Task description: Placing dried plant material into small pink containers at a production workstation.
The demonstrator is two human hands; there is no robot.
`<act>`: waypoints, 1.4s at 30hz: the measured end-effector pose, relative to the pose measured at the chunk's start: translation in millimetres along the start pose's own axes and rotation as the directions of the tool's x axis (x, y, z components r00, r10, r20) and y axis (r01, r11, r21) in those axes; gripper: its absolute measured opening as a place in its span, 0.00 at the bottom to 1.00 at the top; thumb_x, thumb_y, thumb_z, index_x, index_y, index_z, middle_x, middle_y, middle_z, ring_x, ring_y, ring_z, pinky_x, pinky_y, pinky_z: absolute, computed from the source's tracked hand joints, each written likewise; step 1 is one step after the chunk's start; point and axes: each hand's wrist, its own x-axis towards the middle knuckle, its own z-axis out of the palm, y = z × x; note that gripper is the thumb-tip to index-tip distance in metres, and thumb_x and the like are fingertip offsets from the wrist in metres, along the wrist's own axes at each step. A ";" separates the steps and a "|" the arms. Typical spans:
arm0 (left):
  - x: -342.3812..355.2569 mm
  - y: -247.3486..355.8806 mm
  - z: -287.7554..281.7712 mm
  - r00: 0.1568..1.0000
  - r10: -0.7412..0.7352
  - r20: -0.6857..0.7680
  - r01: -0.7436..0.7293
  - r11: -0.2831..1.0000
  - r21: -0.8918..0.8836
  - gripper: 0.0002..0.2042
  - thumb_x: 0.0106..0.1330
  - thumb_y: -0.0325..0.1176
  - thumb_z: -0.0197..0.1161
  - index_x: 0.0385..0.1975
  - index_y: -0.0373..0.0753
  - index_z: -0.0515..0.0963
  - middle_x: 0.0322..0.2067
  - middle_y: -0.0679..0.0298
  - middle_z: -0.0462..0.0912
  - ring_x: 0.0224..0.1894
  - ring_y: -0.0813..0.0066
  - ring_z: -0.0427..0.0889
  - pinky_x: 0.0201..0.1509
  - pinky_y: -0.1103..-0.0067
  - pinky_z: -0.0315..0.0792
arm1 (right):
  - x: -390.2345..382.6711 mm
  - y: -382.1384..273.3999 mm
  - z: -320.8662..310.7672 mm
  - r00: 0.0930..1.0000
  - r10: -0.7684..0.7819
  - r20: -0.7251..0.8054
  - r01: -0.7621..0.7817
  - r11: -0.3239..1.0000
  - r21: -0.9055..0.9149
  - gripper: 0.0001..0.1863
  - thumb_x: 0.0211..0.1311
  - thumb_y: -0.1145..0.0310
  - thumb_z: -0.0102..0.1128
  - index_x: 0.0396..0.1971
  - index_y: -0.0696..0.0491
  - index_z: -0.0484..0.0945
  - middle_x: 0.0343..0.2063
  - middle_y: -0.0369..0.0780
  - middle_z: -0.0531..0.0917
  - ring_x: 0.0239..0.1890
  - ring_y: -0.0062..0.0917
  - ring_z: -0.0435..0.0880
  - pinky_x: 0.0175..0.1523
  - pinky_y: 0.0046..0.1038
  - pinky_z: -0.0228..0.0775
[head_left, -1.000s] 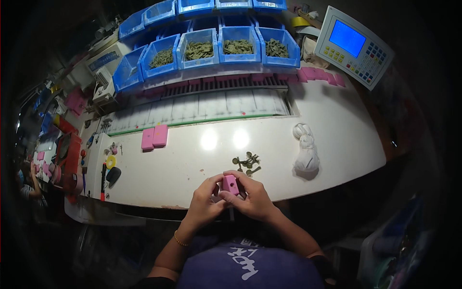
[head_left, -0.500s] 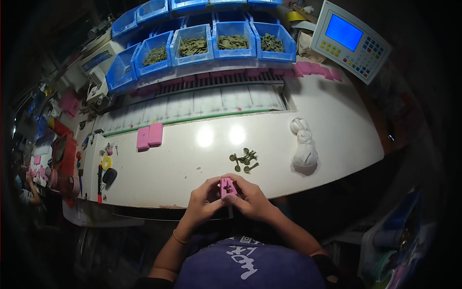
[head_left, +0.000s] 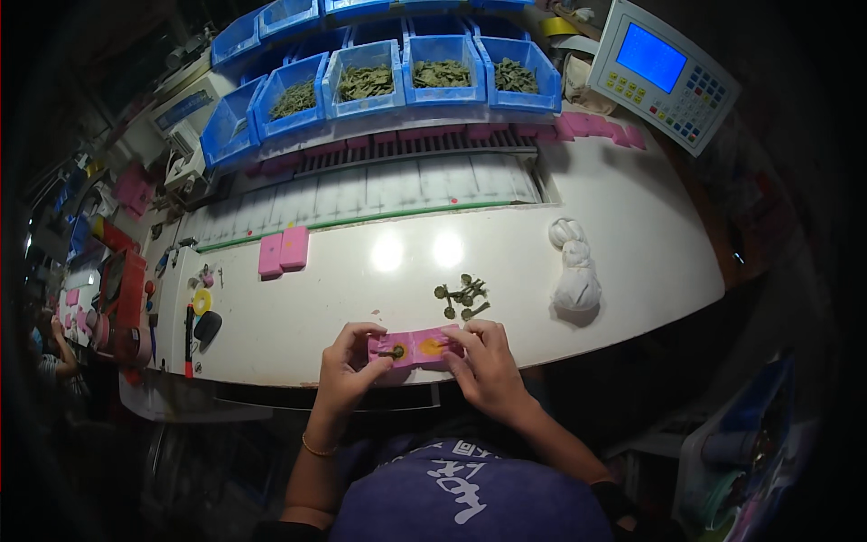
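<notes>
Near the table's front edge, a pink rubber mould (head_left: 414,350) lies spread apart in two halves side by side. My left hand (head_left: 345,369) grips its left half, thumb close to a small dark green wax piece (head_left: 397,351) with a round head and stem that sits in it. The right half, which shows a yellowish round patch, is between the thumb and fingers of my right hand (head_left: 492,370). Just beyond my hands is a loose group of several similar green wax pieces (head_left: 462,294). Farther right stands a knotted white cloth bundle (head_left: 576,287).
Two pink mould blocks (head_left: 283,251) lie at mid-left. Beside the left edge are a yellow tape roll (head_left: 202,301) and a black rounded object (head_left: 209,327). Blue bins (head_left: 363,98) with green pieces line the back. A control panel (head_left: 664,81) overhangs the back right.
The pink mould, held upright and pressed together before, is now opened out into two halves. My hands have moved apart, and the green piece inside has come into view.
</notes>
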 end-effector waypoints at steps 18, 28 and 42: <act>25.3 16.6 36.3 0.935 -0.161 0.316 0.222 0.960 -0.170 0.17 0.63 0.26 0.66 0.52 0.34 0.74 0.37 0.63 0.81 0.33 0.84 0.79 0.32 0.85 0.75 | -10.6 6.6 6.6 0.966 0.252 0.055 -0.250 0.868 0.430 0.11 0.61 0.73 0.65 0.43 0.54 0.81 0.29 0.40 0.77 0.27 0.27 0.77 0.33 0.28 0.71; 21.0 11.3 43.6 0.972 0.044 0.230 -0.072 0.990 0.117 0.17 0.61 0.28 0.68 0.50 0.36 0.77 0.26 0.67 0.81 0.25 0.85 0.77 0.30 0.84 0.73 | -11.0 18.5 6.4 0.821 0.567 0.073 -0.444 0.552 0.706 0.11 0.68 0.70 0.61 0.45 0.61 0.79 0.29 0.36 0.78 0.25 0.16 0.74 0.32 0.21 0.67; 5.5 47.7 74.8 0.976 0.134 0.172 -0.197 0.879 0.433 0.17 0.57 0.29 0.68 0.46 0.35 0.76 0.26 0.57 0.82 0.25 0.71 0.82 0.34 0.78 0.77 | -8.9 -9.5 -33.3 0.848 0.440 0.297 -0.530 0.666 0.525 0.25 0.68 0.65 0.58 0.62 0.58 0.66 0.33 0.44 0.82 0.31 0.27 0.83 0.42 0.30 0.77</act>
